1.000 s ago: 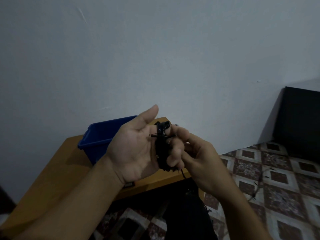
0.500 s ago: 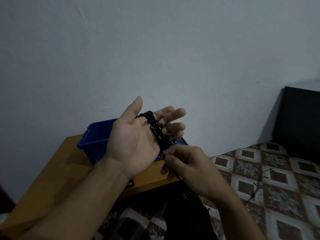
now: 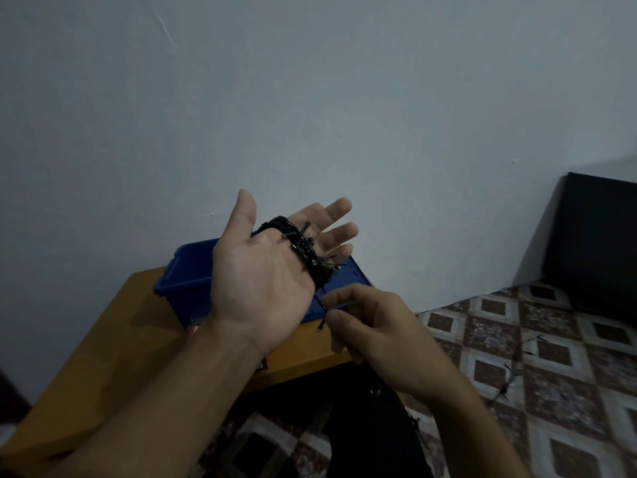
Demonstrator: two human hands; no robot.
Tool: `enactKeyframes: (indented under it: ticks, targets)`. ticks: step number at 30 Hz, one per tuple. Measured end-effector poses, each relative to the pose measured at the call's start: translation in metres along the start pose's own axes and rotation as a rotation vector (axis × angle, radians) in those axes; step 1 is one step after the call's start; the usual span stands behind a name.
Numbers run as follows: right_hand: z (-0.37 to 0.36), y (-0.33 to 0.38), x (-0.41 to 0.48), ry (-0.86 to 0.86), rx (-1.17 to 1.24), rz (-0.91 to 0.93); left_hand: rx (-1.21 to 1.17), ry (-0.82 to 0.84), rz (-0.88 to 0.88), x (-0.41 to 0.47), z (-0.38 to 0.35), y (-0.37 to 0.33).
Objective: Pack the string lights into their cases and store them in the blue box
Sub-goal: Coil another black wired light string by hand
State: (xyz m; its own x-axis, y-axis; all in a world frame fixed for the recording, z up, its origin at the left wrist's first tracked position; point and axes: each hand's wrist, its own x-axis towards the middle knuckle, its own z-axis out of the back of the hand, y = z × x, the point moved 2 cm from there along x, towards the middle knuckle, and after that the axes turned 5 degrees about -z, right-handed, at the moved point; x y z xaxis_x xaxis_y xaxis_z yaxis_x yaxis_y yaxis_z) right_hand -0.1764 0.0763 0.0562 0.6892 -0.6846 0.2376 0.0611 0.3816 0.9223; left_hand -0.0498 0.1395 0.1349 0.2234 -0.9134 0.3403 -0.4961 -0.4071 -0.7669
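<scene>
Clearly one light string (image 3: 303, 251) circles left hand (image 3: 262, 281), pinched by right hand (image 3: 375, 326).

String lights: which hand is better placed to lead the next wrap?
Probably right. The right hand pinches the free strand of the string lights just below the left hand, which lies open, palm up, with the coil wound around it.

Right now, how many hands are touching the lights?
2. The left hand, palm up with fingers straight, has the lights wound round it; the right hand, beside it, pinches the strand leading off. Neither is hidden.
</scene>
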Motion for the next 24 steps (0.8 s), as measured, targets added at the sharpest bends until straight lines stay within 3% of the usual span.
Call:
enactKeyframes:
  ticks: [9,24]
  targets:
    - [0.005,-0.002,0.000,-0.033,-0.010,0.035,0.174,-0.071,-0.097,0.002,0.000,-0.001]
    - [0.011,0.008,-0.004,-0.124,0.283,0.104,0.534,0.040,0.209,-0.002,0.000,0.011]
